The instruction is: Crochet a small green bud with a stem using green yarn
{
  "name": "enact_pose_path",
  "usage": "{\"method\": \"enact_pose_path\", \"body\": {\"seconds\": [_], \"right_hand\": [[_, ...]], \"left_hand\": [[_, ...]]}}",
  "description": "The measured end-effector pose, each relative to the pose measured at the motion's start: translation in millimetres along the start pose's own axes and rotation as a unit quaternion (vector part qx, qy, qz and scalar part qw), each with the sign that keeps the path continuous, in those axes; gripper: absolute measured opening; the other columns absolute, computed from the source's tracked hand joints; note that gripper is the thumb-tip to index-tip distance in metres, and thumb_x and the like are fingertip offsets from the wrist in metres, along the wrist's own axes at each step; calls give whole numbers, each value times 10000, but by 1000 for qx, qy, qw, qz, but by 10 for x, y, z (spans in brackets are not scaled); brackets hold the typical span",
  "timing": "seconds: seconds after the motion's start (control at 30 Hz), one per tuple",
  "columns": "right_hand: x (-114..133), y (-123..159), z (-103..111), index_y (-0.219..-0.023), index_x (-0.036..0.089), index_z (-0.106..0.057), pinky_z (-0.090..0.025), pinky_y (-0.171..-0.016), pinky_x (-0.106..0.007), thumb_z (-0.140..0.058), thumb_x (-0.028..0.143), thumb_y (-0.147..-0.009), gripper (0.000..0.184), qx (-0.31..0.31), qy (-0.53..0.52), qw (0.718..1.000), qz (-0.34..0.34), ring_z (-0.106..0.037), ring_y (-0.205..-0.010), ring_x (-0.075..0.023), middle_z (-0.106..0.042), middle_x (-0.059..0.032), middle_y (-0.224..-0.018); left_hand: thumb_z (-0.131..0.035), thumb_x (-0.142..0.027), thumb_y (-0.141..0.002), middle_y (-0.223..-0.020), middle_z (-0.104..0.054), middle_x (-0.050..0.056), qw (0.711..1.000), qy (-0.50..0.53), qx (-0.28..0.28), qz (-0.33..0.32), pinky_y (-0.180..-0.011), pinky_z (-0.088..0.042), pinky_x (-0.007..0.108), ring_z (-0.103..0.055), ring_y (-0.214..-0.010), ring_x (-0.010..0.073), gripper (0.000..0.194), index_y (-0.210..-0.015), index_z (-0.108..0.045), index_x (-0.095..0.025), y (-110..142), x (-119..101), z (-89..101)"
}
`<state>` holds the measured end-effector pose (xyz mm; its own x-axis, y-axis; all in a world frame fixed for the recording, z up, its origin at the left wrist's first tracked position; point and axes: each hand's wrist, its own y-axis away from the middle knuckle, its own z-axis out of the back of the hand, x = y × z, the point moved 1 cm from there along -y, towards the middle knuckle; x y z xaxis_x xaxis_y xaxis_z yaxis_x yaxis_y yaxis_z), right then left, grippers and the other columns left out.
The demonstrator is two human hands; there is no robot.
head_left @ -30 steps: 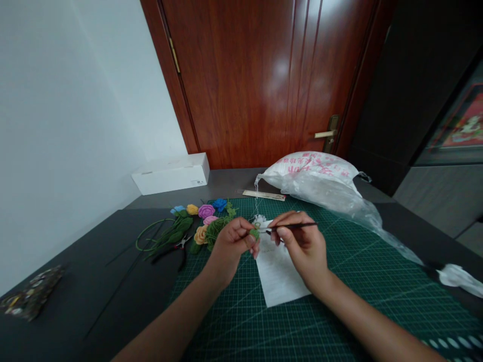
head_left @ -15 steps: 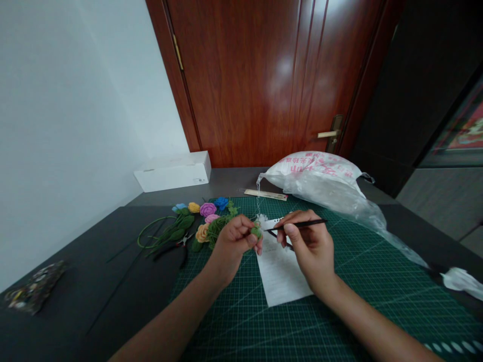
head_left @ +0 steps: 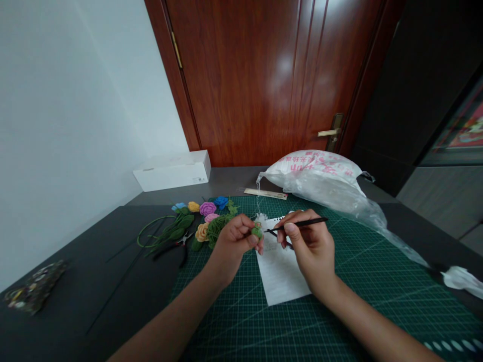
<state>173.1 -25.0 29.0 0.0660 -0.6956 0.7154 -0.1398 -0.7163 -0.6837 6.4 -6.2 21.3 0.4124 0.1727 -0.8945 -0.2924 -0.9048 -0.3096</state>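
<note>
Between its thumb and fingers, my left hand (head_left: 237, 239) pinches a small green crocheted piece (head_left: 257, 232). White fluffy yarn (head_left: 261, 219) shows just behind it, and a thin pale strand runs back from there toward the bag. My right hand (head_left: 307, 246) is closed like a writing grip round a thin black pen-shaped tool (head_left: 315, 220). The tool's tip points left, right at the edge of the green piece; I cannot tell whether they touch. A second dark thin bar (head_left: 281, 239) angles down under my right fingers. Lined white paper (head_left: 281, 281) lies beneath both hands.
Crocheted flowers (head_left: 207, 209) and green yarn (head_left: 217, 229) lie left of my hands, beside black-handled pliers (head_left: 183, 242). A ruler (head_left: 265, 194), a white box (head_left: 173, 171) and a bulky plastic bag (head_left: 317, 173) stand behind. A green cutting mat (head_left: 377, 271) covers the table's middle.
The black tool's tip has shifted very slightly left against the green piece. Both hands stay almost where they were.
</note>
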Motion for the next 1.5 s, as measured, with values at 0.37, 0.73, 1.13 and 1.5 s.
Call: {"method": "enact_pose_path", "body": {"seconds": [0.37, 0.73, 1.13, 1.5], "right_hand": [[23, -2, -43, -901, 224, -615, -513, -511, -277, -615, 259, -994, 100, 5, -3, 1000, -7, -619, -558, -128, -671, -7, -777], [36, -20, -48, -848, 242, -672, -593, -714, -366, -618, 156, -972, 160, 132, 69, 974, 173, -735, -792, -209, -736, -26, -755], [34, -44, 75, -923, 230, -632, -538, -611, -317, -623, 202, -976, 61, 15, 45, 996, 78, -679, -762, -188, -698, -56, -883], [-1, 0, 39, -918, 230, -690, -549, -642, -308, -658, 147, -949, 94, 41, 47, 994, 93, -694, -777, -184, -724, -45, -882]], "left_hand": [[-833, -281, -785, -657, -702, 0, 1000, -16, 8, 11, -610, -492, 279, -623, -578, 145, 309, -831, -544, -183, 13, 14, -20], [-849, -241, -745, -592, -647, -28, 1000, -18, -1, 21, -537, -470, 251, -568, -505, 121, 331, -742, -522, -184, 62, -6, -40], [-806, -215, -786, -637, -673, -12, 1000, -4, -12, -10, -584, -499, 276, -602, -572, 141, 290, -773, -517, -188, -15, -14, -16], [-826, -222, -774, -657, -708, -5, 1000, -5, 3, -3, -620, -525, 287, -633, -591, 148, 289, -792, -541, -178, 18, -19, -38]]}}
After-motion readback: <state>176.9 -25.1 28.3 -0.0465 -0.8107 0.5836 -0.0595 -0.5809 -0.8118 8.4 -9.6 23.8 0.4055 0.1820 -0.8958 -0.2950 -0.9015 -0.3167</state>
